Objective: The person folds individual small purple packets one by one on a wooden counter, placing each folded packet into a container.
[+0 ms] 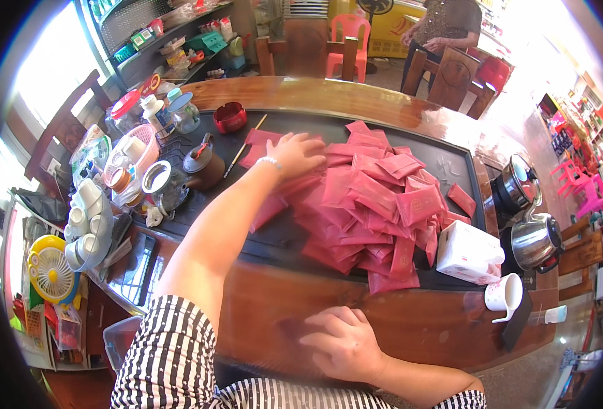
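A large heap of flat red packets [370, 204] lies on a black tray [274, 244] set into the wooden table. At the heap's left side, my left hand [293, 157] reaches out with its fingers spread over several packets, which look blurred there. A white bracelet circles that wrist. Closer to me, my right hand [346, 346] hovers or rests over the wooden table top [267, 313]. Its fingers are loosely bent and apart, with nothing visible in them. One loose packet [461, 200] lies to the right of the heap.
A white tissue box [466, 251], a mug [503, 295] and metal kettles [535, 240] stand at the right. Leftward are a dark teapot [204, 165], a red bowl [230, 117], a pink basket [144, 144], cups and a yellow fan [53, 269]. Another person [445, 34] stands beyond the table.
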A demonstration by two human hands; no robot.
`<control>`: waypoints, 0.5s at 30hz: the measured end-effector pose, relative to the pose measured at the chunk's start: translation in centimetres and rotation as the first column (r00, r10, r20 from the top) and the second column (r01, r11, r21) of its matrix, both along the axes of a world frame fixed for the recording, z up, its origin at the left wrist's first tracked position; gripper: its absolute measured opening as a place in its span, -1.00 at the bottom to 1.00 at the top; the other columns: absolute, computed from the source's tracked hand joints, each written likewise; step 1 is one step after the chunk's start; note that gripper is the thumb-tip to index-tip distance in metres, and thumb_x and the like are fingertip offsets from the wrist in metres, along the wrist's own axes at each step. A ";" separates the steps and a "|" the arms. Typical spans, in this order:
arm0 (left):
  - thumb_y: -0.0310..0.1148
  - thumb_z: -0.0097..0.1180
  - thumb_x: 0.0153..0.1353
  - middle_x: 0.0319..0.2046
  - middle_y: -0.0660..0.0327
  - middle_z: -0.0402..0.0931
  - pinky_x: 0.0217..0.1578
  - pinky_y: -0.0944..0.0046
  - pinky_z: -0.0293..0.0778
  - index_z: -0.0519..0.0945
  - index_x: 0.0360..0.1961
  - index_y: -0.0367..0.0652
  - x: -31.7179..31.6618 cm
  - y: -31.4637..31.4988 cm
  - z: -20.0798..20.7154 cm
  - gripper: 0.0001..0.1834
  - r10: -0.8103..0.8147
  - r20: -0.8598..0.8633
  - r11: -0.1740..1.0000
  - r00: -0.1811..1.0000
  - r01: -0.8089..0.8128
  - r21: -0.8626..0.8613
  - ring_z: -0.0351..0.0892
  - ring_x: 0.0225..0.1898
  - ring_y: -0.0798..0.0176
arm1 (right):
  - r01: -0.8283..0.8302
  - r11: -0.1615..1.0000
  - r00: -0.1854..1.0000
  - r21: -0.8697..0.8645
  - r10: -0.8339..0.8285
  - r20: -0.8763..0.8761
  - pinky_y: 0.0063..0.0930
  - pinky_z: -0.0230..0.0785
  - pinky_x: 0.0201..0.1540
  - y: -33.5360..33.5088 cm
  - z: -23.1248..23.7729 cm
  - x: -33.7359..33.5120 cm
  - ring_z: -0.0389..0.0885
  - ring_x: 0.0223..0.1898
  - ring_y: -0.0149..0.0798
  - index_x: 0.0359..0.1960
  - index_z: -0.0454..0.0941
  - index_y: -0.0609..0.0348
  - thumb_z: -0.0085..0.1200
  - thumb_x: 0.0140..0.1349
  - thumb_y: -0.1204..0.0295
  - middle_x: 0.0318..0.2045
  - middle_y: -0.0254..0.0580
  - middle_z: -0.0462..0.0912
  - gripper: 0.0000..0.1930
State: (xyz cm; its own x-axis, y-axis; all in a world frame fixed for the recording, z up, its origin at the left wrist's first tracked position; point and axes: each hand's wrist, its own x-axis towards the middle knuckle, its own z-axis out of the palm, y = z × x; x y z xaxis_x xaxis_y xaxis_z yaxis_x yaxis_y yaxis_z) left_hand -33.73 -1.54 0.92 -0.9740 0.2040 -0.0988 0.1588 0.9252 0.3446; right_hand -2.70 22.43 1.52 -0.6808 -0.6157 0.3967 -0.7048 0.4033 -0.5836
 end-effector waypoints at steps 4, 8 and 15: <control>0.28 0.10 0.33 0.57 0.14 0.16 0.47 -0.57 -0.19 0.53 0.38 0.47 1.9 -0.3 0.1 -0.38 -0.018 -0.006 1.000 1.000 0.018 0.004 -0.05 0.62 -0.12 | -0.006 1.000 1.000 0.006 0.006 -0.001 -0.22 0.45 -0.02 0.1 0.0 0.0 0.62 0.01 -0.12 -0.26 0.75 -0.16 0.34 -0.15 0.43 -0.01 -0.38 0.68 -0.68; 0.25 0.08 0.36 0.56 0.14 0.17 0.47 -0.56 -0.18 0.51 0.41 0.35 3.8 -0.5 0.0 -0.36 -0.036 -0.019 0.999 0.999 0.036 -0.001 -0.03 0.61 -0.09 | -0.016 1.000 1.000 -0.002 0.016 0.004 -0.21 0.45 -0.01 0.2 -0.1 0.0 0.61 0.02 -0.12 -0.26 0.75 -0.15 0.33 -0.13 0.43 0.00 -0.36 0.67 -0.70; 0.18 0.10 0.39 0.55 0.13 0.20 0.46 -0.57 -0.17 0.51 0.40 0.29 6.1 -1.2 0.4 -0.39 -0.090 -0.017 0.996 0.996 0.090 0.016 0.02 0.60 -0.11 | -0.017 1.000 1.000 -0.003 0.017 -0.003 -0.21 0.45 0.02 0.3 -0.1 0.0 0.60 0.03 -0.12 -0.27 0.75 -0.14 0.32 -0.12 0.43 0.01 -0.36 0.66 -0.71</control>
State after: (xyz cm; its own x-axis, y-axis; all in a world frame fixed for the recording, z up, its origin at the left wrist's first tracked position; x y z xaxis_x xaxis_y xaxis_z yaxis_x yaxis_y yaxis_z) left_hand -27.59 -2.73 1.31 -0.9531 0.2922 -0.0789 0.2467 0.9010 0.3568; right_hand -2.68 22.73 1.46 -0.6696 -0.6257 0.4003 -0.7128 0.3899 -0.5830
